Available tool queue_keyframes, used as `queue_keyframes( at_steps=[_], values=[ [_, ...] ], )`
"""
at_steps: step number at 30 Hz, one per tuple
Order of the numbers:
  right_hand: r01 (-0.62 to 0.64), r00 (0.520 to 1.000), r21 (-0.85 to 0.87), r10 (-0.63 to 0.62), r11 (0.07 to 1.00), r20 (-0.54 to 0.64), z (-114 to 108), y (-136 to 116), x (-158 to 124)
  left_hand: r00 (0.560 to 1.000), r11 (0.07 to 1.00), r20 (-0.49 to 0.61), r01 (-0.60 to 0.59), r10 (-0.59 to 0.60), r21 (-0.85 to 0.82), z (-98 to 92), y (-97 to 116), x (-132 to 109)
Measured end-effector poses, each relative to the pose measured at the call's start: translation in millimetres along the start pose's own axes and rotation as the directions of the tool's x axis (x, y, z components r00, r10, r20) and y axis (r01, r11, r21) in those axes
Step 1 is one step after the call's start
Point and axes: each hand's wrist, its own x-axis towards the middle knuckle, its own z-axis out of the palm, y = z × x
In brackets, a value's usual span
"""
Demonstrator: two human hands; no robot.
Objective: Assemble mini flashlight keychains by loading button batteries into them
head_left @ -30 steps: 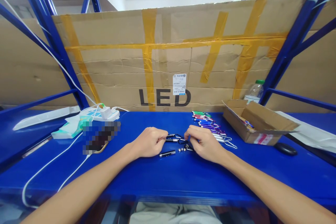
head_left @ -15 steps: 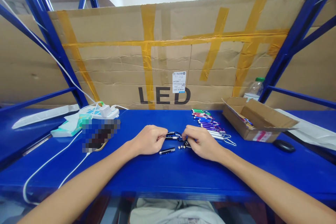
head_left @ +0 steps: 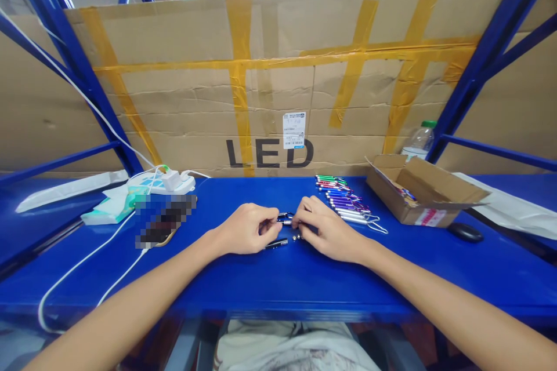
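My left hand [head_left: 250,229] is curled, thumb and forefinger close together, beside several small black-and-silver penlight-like tubes. One black tube [head_left: 277,243] lies on the blue table just below its thumb, its left end partly covered. Between the hands, a shiny silver-ended tube [head_left: 285,222] shows, with another dark piece behind it. My right hand [head_left: 326,229] has its fingers bent in a pinch, pointing down. Tiny silver round pieces, like button cells [head_left: 296,237], sit by its fingertips. What either hand grips is hidden by the fingers.
Behind my right hand lies a row of coloured metal tubes [head_left: 343,197] with clips. Farther right are an open cardboard box [head_left: 429,197], a black mouse [head_left: 465,232] and a bottle [head_left: 421,138]. A phone [head_left: 167,220], cables and a power strip [head_left: 183,186] occupy the left.
The view has tilted down slightly. My left finger and thumb have spread a little apart and the thumb sits nearer the black tube. My right fingertips have moved closer to the silver pieces.
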Motion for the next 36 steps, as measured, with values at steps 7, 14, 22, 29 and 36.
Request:
queue_keyframes(
  at_steps=[7, 14, 22, 29, 36],
  values=[
    [0.002, 0.994, -0.042, 0.003, 0.999, 0.109, -1.4, -1.5, 1.6, 0.99, 1.0, 0.136, 0.026, -0.027, 0.009, 2.3, 7.5, 1.9],
    [-0.016, 0.996, -0.082, 0.023, 0.997, 0.082, 1.2, 7.1, 0.5, 0.976, 0.996, 0.213, 0.027, -0.044, 0.082, 3.6, 9.0, 2.2],
    [-0.015, 0.997, -0.099, 0.023, 0.995, 0.078, 1.7, 8.4, -0.1, 0.966, 0.972, 0.227, 0.07, -0.123, 0.226, -3.4, 6.5, 3.1],
    [-0.019, 0.997, -0.098, 0.027, 0.995, 0.077, 0.8, 6.5, 1.4, 0.961, 0.969, 0.235, 0.091, -0.146, 0.23, -2.6, 1.9, 2.6],
    [-0.019, 0.994, -0.078, 0.028, 0.997, 0.11, -2.8, 2.4, 1.9, 0.983, 0.987, 0.171, 0.045, -0.071, 0.154, -1.9, 0.4, 3.4]
  ],
)
